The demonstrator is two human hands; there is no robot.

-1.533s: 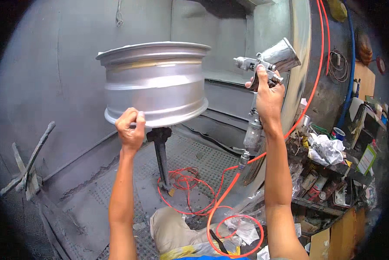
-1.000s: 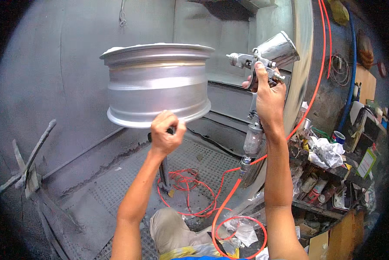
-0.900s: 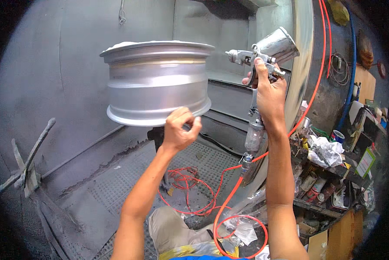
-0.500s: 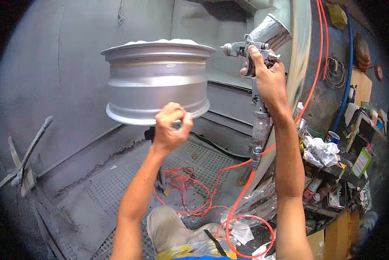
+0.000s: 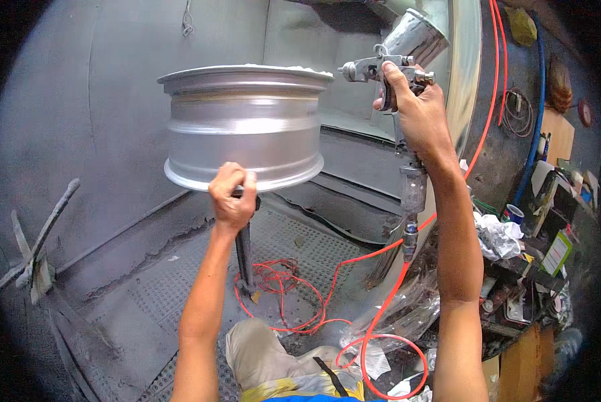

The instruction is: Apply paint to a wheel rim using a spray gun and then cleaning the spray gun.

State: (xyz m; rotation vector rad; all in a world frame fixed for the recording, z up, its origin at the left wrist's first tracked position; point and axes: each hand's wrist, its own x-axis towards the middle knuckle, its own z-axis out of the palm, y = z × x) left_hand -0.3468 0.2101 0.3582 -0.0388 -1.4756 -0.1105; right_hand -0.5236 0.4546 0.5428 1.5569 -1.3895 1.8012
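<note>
A silver wheel rim [image 5: 243, 130] rests horizontally atop a dark post stand [image 5: 245, 248]. At its lower lip, my left hand [image 5: 233, 197] has its fingers curled; what lies inside them, if anything, is hidden, and I cannot tell whether it grips the lip. My right hand [image 5: 418, 114] grips a metal spray gun [image 5: 373, 72] with a tilted cup [image 5: 414, 40] on top, its nozzle pointing left just beside the rim's upper edge. A cylindrical air fitting [image 5: 413, 191] hangs below the gun, joined to an orange hose [image 5: 387, 301].
Grey booth walls [image 5: 73, 120] enclose the stand. Crossed bars [image 5: 46, 241] lean at left. Coiled red hose [image 5: 280, 275] lies on the perforated floor [image 5: 166, 281]. At right, a cluttered shelf [image 5: 521, 308] holds several cans and crumpled paper [image 5: 498, 238]; hoses [image 5: 495, 60] hang along the wall.
My right hand has raised the spray gun, shifting it slightly left. My left hand first moved right along the rim's lower lip, then came back leftward.
</note>
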